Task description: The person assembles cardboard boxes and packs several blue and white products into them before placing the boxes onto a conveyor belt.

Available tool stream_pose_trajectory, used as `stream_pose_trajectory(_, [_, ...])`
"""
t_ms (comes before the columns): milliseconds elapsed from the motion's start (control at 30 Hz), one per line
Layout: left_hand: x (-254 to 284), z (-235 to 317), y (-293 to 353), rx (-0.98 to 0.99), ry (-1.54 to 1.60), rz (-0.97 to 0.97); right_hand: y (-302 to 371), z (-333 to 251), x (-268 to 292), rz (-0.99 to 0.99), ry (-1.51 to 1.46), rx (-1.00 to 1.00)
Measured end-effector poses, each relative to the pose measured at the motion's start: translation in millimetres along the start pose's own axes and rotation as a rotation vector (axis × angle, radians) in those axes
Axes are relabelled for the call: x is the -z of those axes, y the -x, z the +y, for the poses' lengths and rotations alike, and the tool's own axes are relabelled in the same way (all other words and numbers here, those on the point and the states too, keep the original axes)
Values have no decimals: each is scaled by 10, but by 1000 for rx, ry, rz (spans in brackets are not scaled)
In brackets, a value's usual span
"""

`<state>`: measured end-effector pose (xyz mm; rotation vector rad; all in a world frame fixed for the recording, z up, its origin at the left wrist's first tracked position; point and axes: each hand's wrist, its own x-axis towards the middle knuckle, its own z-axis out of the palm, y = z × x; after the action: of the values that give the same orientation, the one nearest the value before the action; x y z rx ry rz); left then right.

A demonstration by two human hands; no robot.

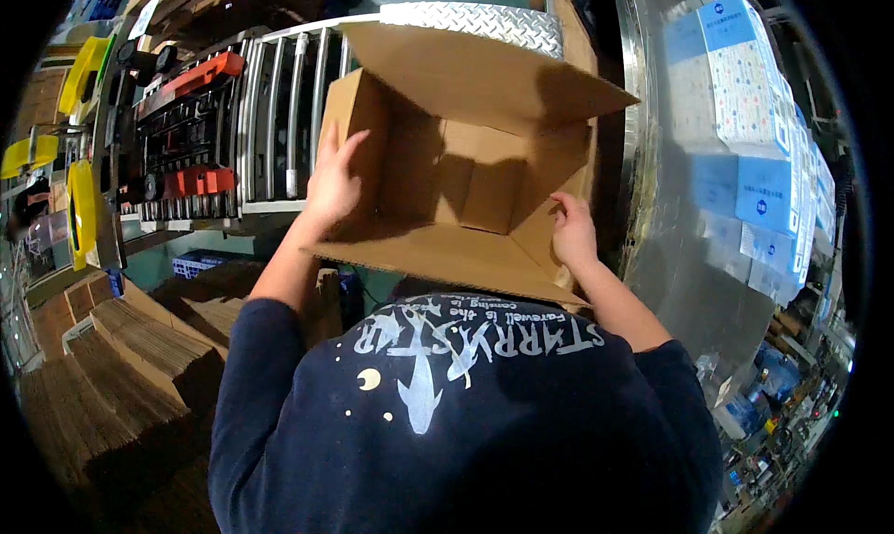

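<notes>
An open cardboard box (pixel 447 175) stands in front of me, its inside bare, with its far flap raised and its near flap folded out toward my chest. My left hand (pixel 333 185) lies along the outer face of the box's left side, with the thumb held apart from the fingers. At the right side, my right hand (pixel 574 234) curls its fingers over the box's edge. The fingertips of that hand show on the inner side of the wall; its palm stays outside.
Left of the box runs a roller conveyor (pixel 298 115) with red-and-black machine parts (pixel 200 124). A diamond-plate metal sheet (pixel 475 22) lies beyond. Blue-and-white wrapped packs (pixel 754 124) stand on the metal table (pixel 675 245) at right. Flattened cardboard stacks (pixel 140 348) sit at lower left.
</notes>
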<state>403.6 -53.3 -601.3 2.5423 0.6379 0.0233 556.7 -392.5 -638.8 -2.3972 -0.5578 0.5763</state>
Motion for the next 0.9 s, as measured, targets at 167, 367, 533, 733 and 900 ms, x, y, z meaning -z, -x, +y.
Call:
stream_pose_trajectory(167, [-125,-200,-273,-89,121,23,-152,-108,33,28,46,-73])
stream_pose_trajectory(367, [-353,4,-377,-154,75,-49,-327,-117,636,-308,159,-97])
stream_pose_trajectory(533, [-522,505,-296,-148,-25,-220,-378,-239,2078,162,-95,-143])
stream_pose_trajectory(733, [151,801,-757,-206,-561,-999,-1583,-143,3270,551,661,-225])
stream_pose_trajectory(900, [250,2357,-1388,-546,-53,-714,-1300,-92,2993,309,735,-203])
